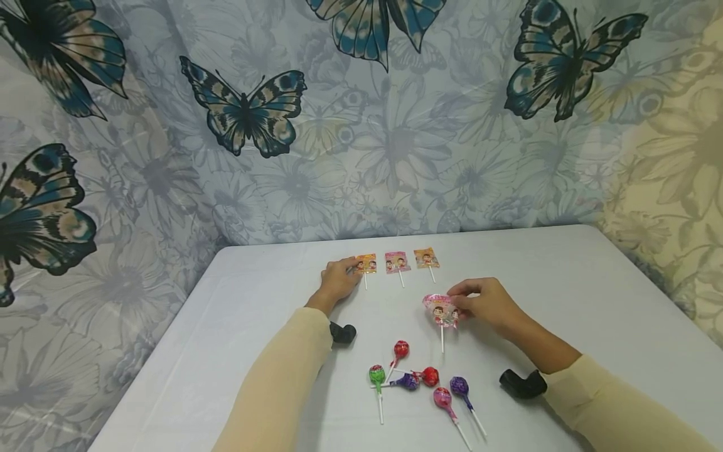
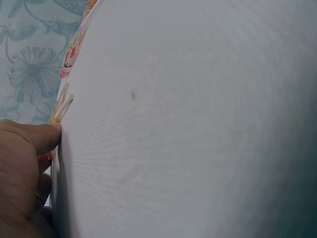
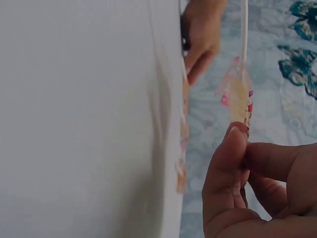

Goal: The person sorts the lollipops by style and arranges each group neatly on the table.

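Observation:
My right hand (image 1: pixel 490 306) pinches a flat lollipop in a clear pink printed wrapper (image 1: pixel 442 311) by its side, its white stick hanging down in the head view. In the right wrist view, thumb and fingers grip the wrapper's edge, and pale yellow candy (image 3: pixel 239 99) shows through. Farther back, my left hand (image 1: pixel 339 279) holds the left edge of a flat lollipop in an orange wrapper (image 1: pixel 366 263) between thumb and fingers. That one lies at the left end of a row, beside a pink-wrapped flat lollipop (image 1: pixel 397 262) and another orange-wrapped one (image 1: pixel 426 257).
Several round lollipops lie scattered nearer on the white table (image 1: pixel 254 282): a green one (image 1: pixel 376 375), red ones (image 1: pixel 401 349), purple ones (image 1: pixel 459 386) and a pink one (image 1: pixel 442 397). A wall covering with butterflies (image 1: pixel 248 113) stands behind the table's far edge.

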Demonstrator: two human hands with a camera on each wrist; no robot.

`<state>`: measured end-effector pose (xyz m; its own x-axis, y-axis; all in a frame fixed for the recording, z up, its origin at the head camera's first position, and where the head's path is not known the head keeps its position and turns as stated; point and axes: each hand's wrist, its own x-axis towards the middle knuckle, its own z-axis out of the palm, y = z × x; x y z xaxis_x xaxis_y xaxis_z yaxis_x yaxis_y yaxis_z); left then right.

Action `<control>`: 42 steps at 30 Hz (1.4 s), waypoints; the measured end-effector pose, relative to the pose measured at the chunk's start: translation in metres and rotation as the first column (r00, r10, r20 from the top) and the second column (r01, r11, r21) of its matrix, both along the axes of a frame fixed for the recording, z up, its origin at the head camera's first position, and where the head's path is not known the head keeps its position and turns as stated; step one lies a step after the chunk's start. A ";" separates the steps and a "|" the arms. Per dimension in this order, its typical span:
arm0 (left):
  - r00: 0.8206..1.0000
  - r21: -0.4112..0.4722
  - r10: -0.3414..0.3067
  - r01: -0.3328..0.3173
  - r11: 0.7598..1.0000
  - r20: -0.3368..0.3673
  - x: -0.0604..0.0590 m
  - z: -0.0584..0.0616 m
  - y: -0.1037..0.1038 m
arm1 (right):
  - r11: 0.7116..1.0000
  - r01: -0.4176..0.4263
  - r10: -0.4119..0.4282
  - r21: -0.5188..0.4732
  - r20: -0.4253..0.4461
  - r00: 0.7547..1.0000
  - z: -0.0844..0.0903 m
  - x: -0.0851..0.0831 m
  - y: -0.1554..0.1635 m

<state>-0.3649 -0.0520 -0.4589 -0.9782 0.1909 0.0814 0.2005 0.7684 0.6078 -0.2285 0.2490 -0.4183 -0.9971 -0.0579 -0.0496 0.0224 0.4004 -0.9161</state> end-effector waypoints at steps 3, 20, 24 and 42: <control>1.000 -0.003 0.000 0.000 1.000 -0.004 -0.001 0.000 -0.001 | 1.000 0.004 -0.004 -0.025 0.012 1.000 0.003 -0.009 0.009; 1.000 0.019 0.008 -0.008 1.000 0.007 -0.002 -0.003 -0.002 | 0.999 -0.039 0.039 -0.028 -0.007 0.999 0.006 -0.061 0.055; 1.000 0.003 0.015 -0.015 1.000 0.000 -0.004 -0.002 -0.001 | 0.999 -0.040 0.040 -0.019 0.004 0.999 0.009 -0.072 0.063; 1.000 0.016 0.009 -0.009 1.000 0.004 -0.003 -0.001 -0.002 | 0.995 0.062 -0.066 0.083 0.048 0.997 -0.002 -0.117 0.069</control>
